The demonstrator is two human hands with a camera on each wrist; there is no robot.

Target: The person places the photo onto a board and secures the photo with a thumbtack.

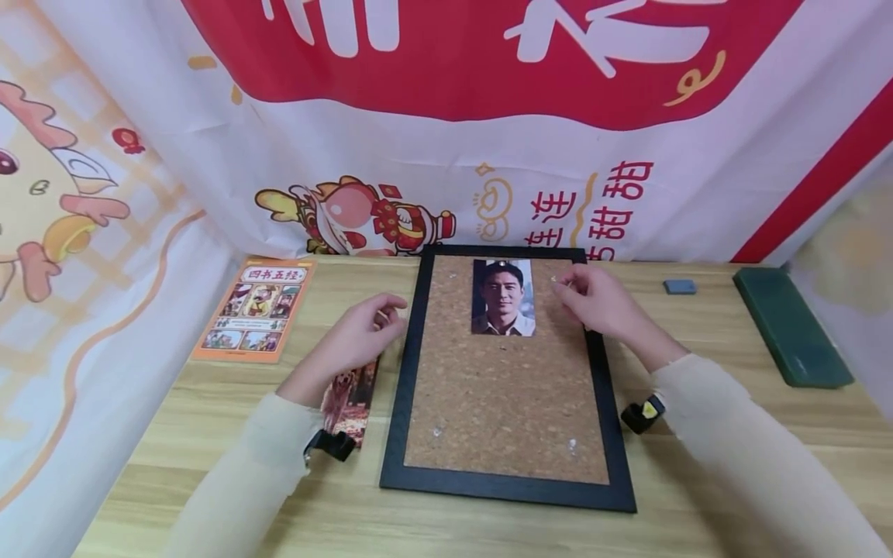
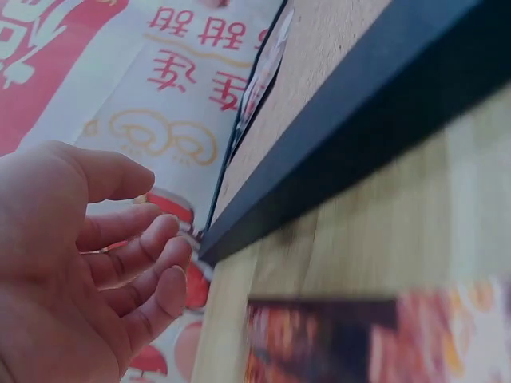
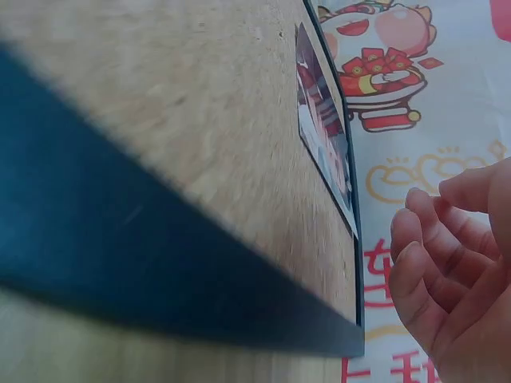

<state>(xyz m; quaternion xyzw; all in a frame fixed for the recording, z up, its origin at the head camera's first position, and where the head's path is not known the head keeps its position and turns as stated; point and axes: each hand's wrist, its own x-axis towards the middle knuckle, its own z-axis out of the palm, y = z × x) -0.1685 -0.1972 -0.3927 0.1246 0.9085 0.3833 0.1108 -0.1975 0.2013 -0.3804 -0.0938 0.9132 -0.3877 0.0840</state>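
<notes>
Corkboard: black-framed rectangular cork pinboard (image 1: 507, 387) lay flat on the pale wooden bench (image 1: 698, 480), between both hands.
Photo: portrait print (image 1: 503, 297) sat at the board's top edge, apparently held by one pin at its top; lower corners looked unpinned.
Right hand (image 1: 593, 298): hovered at the board's upper right, fingers (image 3: 423, 263) loosely curled; the head view suggested thumb and forefinger pinching a small clear pushpin (image 1: 556, 280), though the wrist view did not confirm it.
Left hand (image 1: 363, 333): above the bench just left of the frame, fingers (image 2: 148, 263) relaxed, half-curled, holding nothing.
Loose pins: clear pushpins (image 1: 572, 445) stood in the cork near the bottom.
Dog picture (image 1: 352, 399): lay under the left wrist.
Risks: such a small pin could slip from the pinch or prick a fingertip; the unsteadied board could slide when pressed; the singly pinned photo could swing askew; a sleeve might snag the standing pins.
</notes>
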